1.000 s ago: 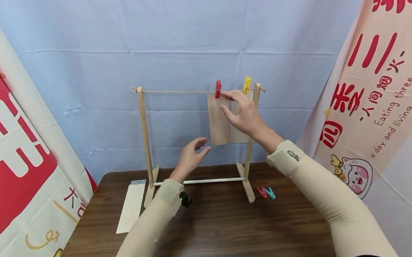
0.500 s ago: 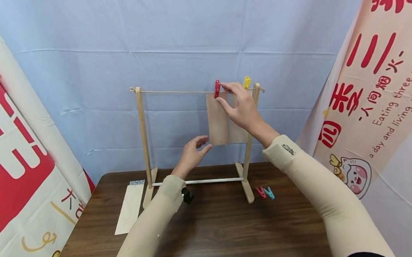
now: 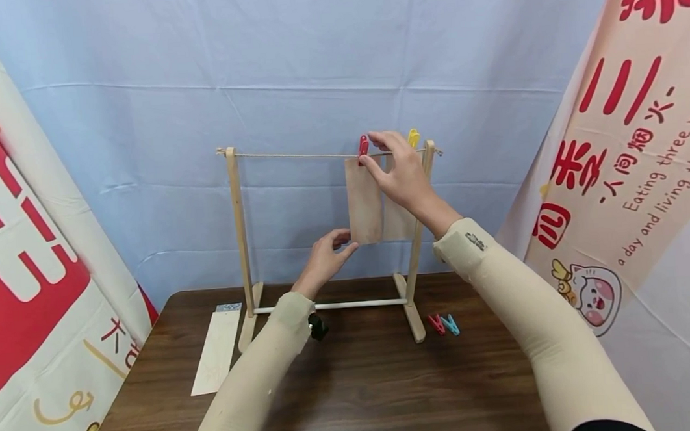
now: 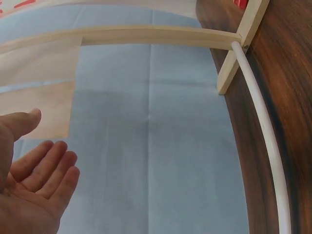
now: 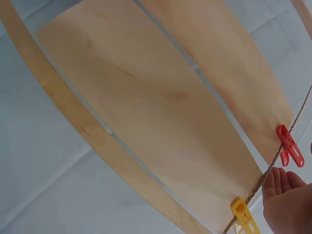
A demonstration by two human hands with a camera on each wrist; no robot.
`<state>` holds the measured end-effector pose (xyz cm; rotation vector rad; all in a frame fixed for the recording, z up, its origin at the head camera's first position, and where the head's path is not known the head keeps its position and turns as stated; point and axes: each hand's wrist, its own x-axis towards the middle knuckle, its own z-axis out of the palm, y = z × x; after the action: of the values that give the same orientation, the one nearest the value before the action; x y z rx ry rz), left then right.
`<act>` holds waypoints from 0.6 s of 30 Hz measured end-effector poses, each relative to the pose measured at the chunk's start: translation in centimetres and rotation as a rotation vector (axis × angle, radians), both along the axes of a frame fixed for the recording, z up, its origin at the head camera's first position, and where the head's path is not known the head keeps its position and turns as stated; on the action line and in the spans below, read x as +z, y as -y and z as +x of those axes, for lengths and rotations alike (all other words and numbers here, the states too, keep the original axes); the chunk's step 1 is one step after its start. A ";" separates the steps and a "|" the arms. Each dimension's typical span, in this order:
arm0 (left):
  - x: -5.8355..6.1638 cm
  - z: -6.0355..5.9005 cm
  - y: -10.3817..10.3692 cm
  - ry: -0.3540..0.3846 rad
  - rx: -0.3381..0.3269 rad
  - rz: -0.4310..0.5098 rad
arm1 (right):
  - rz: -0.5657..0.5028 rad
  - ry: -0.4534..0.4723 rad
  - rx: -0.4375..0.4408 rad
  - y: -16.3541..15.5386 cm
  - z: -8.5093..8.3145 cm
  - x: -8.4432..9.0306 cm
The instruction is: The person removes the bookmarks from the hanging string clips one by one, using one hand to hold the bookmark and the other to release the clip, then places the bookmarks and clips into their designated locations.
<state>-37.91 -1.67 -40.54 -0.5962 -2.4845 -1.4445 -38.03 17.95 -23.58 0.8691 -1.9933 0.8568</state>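
A thin, light wood-coloured sheet hangs from the rope under a red clothespin. My right hand is raised beside that clothespin, its thumb overlapping the lower end and its forefinger near the top. In the right wrist view, the fingers are just below the red clothespin, apart from it. My left hand is at the sheet's lower left corner. Its thumb and fingers are spread apart in the left wrist view, with nothing between them. A second sheet hangs alongside from a yellow clothespin.
The rope runs between two wooden posts of a stand with a white crossbar. Red and blue clothespins lie on the dark wooden table at right. Pale strips lie at left. A light blue cloth hangs behind.
My right hand has shifted slightly left and up, its thumb now over the red clothespin's lower end. My left hand has edged right to the sheet's corner. The sheets and clothespins stay on the rope.
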 end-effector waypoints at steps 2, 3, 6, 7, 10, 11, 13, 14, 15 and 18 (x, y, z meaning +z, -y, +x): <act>-0.1 0.0 -0.1 0.005 -0.003 0.003 | 0.007 0.012 -0.013 0.1 -0.2 0.2; -0.1 0.0 -0.1 0.007 -0.002 0.000 | 0.011 0.018 -0.015 0.2 -0.3 0.3; -0.2 -0.2 -0.2 -0.004 0.000 -0.008 | 0.021 0.042 -0.017 0.3 -0.5 0.7; -0.2 -0.2 -0.2 -0.010 0.002 -0.010 | 0.027 0.053 -0.019 0.4 -0.5 0.9; -0.2 -0.2 -0.4 -0.015 0.001 -0.004 | 0.041 0.095 -0.016 0.5 -0.5 1.3; -0.2 -0.2 -0.4 -0.013 0.001 -0.001 | 0.045 0.110 -0.016 0.5 -0.5 1.4; -0.3 -0.1 -0.4 -0.008 0.000 0.004 | 0.047 0.138 -0.015 0.5 -0.6 1.5; -0.4 0.0 -0.4 -0.004 0.001 0.005 | 0.044 0.148 -0.010 0.6 -0.6 1.5; -0.4 0.0 -0.4 -0.001 0.003 0.005 | 0.041 0.156 -0.006 0.6 -0.6 1.6; -0.7 0.1 -0.4 -0.002 0.012 -0.003 | 0.028 0.180 -0.009 0.7 -0.6 1.6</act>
<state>-37.77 -1.22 -41.19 -0.5819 -2.4851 -1.4358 -38.64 17.29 -21.94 0.8222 -2.1678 0.9317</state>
